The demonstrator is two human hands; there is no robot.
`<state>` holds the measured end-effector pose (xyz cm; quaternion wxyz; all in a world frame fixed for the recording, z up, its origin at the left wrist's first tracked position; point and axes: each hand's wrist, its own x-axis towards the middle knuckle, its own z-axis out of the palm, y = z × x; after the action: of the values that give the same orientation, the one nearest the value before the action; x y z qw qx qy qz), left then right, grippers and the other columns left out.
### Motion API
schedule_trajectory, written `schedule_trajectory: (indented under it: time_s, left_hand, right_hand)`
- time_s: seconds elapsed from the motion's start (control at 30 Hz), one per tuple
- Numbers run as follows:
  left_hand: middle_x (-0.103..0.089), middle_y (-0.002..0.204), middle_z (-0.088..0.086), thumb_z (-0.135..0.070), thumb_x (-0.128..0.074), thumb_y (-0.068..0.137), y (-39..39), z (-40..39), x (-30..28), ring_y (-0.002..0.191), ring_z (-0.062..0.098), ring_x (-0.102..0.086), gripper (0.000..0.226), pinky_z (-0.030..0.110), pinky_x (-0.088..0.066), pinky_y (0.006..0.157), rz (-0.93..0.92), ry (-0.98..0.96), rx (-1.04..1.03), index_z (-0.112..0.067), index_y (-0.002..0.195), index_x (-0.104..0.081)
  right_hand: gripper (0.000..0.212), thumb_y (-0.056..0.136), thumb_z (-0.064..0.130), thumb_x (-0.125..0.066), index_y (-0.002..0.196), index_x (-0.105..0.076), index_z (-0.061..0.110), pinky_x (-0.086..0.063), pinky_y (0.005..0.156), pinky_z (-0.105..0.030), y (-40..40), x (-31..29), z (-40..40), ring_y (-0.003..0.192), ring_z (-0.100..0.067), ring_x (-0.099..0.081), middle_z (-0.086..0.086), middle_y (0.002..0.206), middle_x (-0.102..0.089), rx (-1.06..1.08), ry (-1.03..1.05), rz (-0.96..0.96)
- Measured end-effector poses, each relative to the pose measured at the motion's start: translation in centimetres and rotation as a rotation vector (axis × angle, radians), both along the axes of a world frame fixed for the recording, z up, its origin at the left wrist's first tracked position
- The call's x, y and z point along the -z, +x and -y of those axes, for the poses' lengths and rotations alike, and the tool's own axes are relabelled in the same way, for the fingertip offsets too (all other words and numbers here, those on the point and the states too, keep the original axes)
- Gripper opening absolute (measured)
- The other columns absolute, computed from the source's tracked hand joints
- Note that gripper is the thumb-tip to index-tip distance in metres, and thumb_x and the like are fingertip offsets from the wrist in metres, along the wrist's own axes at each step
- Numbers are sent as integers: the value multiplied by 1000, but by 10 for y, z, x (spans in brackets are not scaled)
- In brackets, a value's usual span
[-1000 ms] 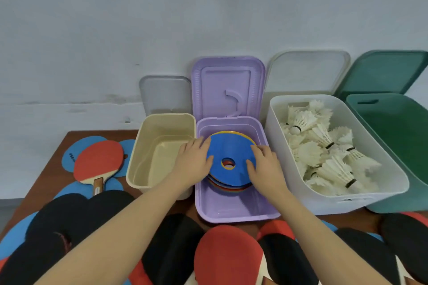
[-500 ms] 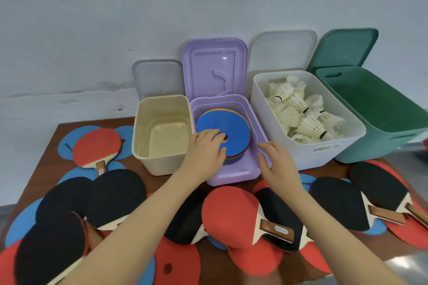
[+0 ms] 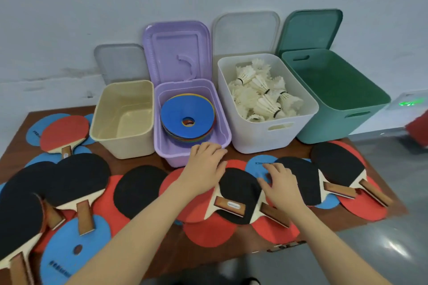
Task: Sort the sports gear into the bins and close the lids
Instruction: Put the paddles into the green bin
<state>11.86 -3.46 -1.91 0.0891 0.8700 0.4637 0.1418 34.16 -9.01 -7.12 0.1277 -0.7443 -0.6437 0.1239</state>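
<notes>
A row of bins stands at the back of the table: a cream bin with nothing in it, a purple bin holding a stack of flat discs with a blue one on top, a white bin of shuttlecocks, and a hollow green bin. Every lid leans open behind its bin. Table tennis paddles and loose flat discs cover the table in front. My left hand hovers open by the purple bin's front edge. My right hand rests, fingers spread, on a blue disc beside a black paddle.
The wooden table ends at a grey floor on the right and at the front. A wall stands close behind the bins. More paddles, among them a black one and a red one, crowd the left side, overlapping red and blue discs.
Both hands have left the disc stack in the purple bin and come back toward me, down onto the paddles and discs at the table's front. The view has tilted down.
</notes>
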Motion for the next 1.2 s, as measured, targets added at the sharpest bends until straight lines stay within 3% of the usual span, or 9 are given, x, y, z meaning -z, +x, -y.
schedule_trajectory:
  time_s: [0.07, 0.17, 0.27, 0.37, 0.5, 0.6, 0.83, 1.0, 1.2]
  left_hand:
    - [-54, 127, 2, -30, -42, 91, 27, 10, 10, 119, 23, -44, 40, 32, -21, 96, 12, -30, 3, -13, 124, -57]
    - [-46, 136, -1, -37, -31, 93, 68, 24, 27, 126, 19, -36, 47, 30, -18, 99, 0, -141, -47, -18, 131, -49]
    - [-36, 143, -1, -34, -38, 96, 106, 39, 47, 131, 19, -27, 45, 34, -17, 104, -62, -296, -123, -20, 139, -37]
    - [-29, 148, 3, -37, -36, 97, 140, 44, 60, 135, 22, -22, 51, 38, -16, 108, -135, -403, -125, -21, 144, -28]
    - [-14, 155, 8, -45, -35, 96, 172, 35, 74, 140, 26, -12, 62, 43, -10, 112, -231, -511, -97, -24, 149, -9]
    - [-11, 155, 9, -48, -34, 96, 187, 32, 82, 142, 26, -10, 65, 43, -7, 114, -238, -565, -95, -25, 149, -5]
    - [-23, 152, 4, -40, -45, 95, 191, 32, 89, 140, 20, -19, 58, 43, -12, 114, 82, -613, -195, -30, 146, -20]
    - [-27, 150, 2, -37, -46, 95, 191, 34, 81, 138, 19, -20, 53, 39, -16, 113, 201, -571, -233, -28, 144, -28]
    - [-23, 151, 1, -44, -42, 95, 176, 28, 81, 137, 22, -21, 56, 43, -16, 112, 3, -489, -236, -25, 145, -25]
  right_hand:
    - [54, 89, 44, -52, 137, -42, 20, -31, 100, -41, 29, 9, 10, 124, -28, -41, -6, 139, -42, 12, -79, 51]
    - [79, 81, 63, -51, 146, -19, 31, -15, 111, -44, 73, 19, 20, 140, -29, -17, -8, 154, -17, 2, -221, 85]
    - [108, 65, 79, -55, 148, -1, 35, -7, 113, -47, 110, 28, 25, 143, -31, -3, -12, 156, -1, -34, -319, 109]
    - [120, 58, 82, -58, 148, 5, 34, -5, 113, -47, 142, 33, 26, 143, -33, 1, -16, 156, 5, -84, -364, 152]
    - [117, 62, 78, -58, 148, 4, 31, -8, 113, -46, 167, 39, 26, 142, -33, -4, -16, 156, 4, -163, -330, 251]
    - [112, 65, 77, -56, 148, 3, 31, -5, 114, -46, 176, 45, 29, 143, -32, 2, -12, 157, 6, -171, -295, 238]
    - [103, 69, 73, -57, 149, -10, 29, -2, 113, -42, 170, 55, 34, 144, -27, -1, -12, 157, 1, -135, -217, 123]
    - [97, 69, 72, -59, 147, -16, 33, -7, 111, -43, 166, 52, 34, 142, -28, -9, -12, 156, -4, -104, -225, 68]
    - [104, 61, 72, -66, 146, -20, 34, -17, 107, -43, 137, 47, 43, 134, -30, -22, -11, 152, -17, -26, -219, -11]
